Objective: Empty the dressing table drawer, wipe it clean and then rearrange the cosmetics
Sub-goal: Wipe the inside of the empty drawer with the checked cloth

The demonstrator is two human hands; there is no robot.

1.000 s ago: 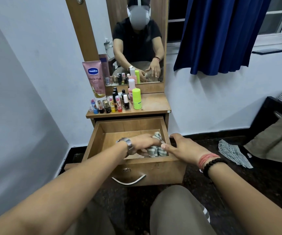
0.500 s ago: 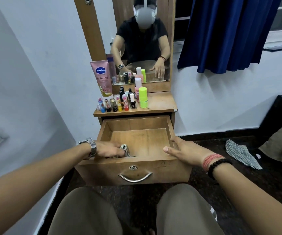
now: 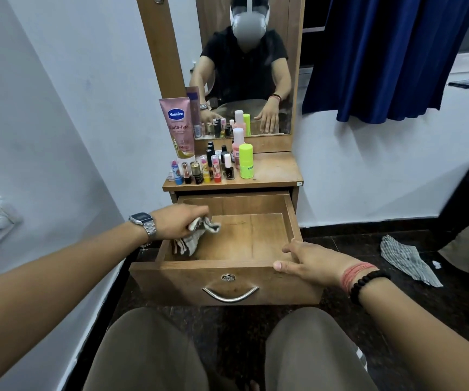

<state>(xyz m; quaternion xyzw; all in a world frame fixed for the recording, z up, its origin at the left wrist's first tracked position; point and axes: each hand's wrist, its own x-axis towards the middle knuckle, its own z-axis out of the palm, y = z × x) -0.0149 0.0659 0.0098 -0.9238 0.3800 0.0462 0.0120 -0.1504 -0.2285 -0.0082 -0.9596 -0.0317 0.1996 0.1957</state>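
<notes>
Left hand (image 3: 177,221) pinches striped cloth (image 3: 196,238) at far-left inside pulled-out wooden drawer (image 3: 227,280), right hand (image 3: 309,263) fingers spread, resting on near-right drawer corner.

Dressing table top (image 3: 272,170) – wood, cosmetics all crowded on its left half. Pink Vaseline tube (image 3: 178,127) stands upright at back left, against the mirror frame. Front row of small lipsticks and bottles (image 3: 199,172) near the front edge, darker nail polish bottles (image 3: 217,155) behind. Green roll-on (image 3: 246,160) at the right end of the group, pink white-capped bottle (image 3: 238,145) just behind it. Dark floor (image 3: 340,306) – a checked cloth (image 3: 408,259) lies crumpled on it, right of the table.
</notes>
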